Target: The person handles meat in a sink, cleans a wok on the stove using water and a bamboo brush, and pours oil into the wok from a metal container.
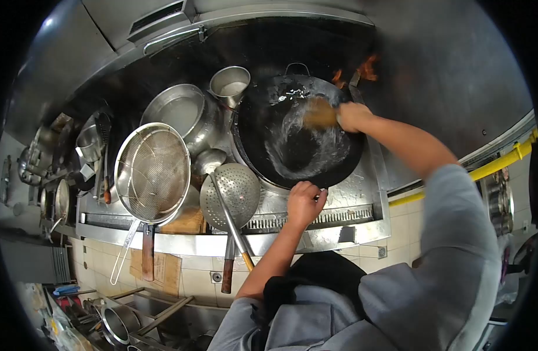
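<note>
A large black wok (pixel 298 155) with swirling water in it sits on the stove. My right hand (pixel 355 117) grips a brown brush (pixel 320 113), blurred by motion, over the upper right part of the wok. At the wok's near rim, my left hand (pixel 305 202) has its fingers closed; what they hold there is hard to make out. Left of that hand lie a perforated skimmer (pixel 229 196) and a metal ladle (pixel 210 160), whose handle crosses the skimmer.
A round mesh strainer (pixel 153 169) rests left of the skimmer. Behind it stand a metal pot (pixel 178 114) and a smaller pot (pixel 229 82). Flames (pixel 368 68) rise behind the wok at the right. A yellow pipe (pixel 491 171) runs along the right.
</note>
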Action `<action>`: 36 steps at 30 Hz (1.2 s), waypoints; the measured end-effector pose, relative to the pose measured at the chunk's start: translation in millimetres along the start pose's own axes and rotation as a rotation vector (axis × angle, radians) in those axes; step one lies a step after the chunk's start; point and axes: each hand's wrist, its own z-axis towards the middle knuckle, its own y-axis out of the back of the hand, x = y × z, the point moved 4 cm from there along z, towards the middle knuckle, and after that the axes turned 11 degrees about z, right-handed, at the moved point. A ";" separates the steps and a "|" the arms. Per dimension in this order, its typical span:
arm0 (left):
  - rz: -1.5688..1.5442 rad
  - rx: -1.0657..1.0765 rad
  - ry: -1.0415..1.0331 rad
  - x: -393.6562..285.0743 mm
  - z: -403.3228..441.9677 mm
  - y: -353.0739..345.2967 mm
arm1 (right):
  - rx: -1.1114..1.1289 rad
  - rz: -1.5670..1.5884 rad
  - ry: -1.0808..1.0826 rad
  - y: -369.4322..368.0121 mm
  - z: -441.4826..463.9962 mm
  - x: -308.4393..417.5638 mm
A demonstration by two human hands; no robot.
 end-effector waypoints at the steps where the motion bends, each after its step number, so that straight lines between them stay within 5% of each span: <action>1: 0.015 0.006 -0.006 2.8 0.1 -2.8 | -0.102 0.096 -0.002 -8.2 38.4 0.1; 3: 0.044 0.066 0.057 10.7 -2.1 -17.6 | -0.112 0.788 0.059 -25.0 27.6 62.1; 5: 0.072 0.054 0.018 9.3 -6.1 -16.7 | -0.019 0.959 0.163 -46.6 -20.4 108.6; 9: 0.254 0.062 -0.070 -8.3 -5.0 17.6 | 0.338 0.613 0.300 -39.1 -152.4 63.3; 12: 0.320 0.123 -0.142 -39.3 -6.7 65.4 | 0.287 0.522 0.194 -6.6 -230.3 -27.7; 15: 0.400 0.263 -0.216 -65.0 -10.3 88.2 | 0.162 0.543 -0.089 10.7 -212.0 -101.7; 17: 0.416 0.318 -0.257 -75.7 -6.0 91.7 | -0.218 0.666 -0.212 29.1 -213.0 -109.8; 18: 0.440 0.336 -0.268 -74.5 -7.8 91.5 | -0.228 0.688 -0.217 26.3 -207.8 -120.4; 20: 0.457 0.372 -0.285 -77.7 -12.6 94.0 | -0.306 1.190 -0.170 16.7 -193.7 -136.0; 36: 0.572 0.573 -0.445 -123.3 -13.2 91.2 | -0.261 1.277 -0.185 -26.4 -196.5 -151.6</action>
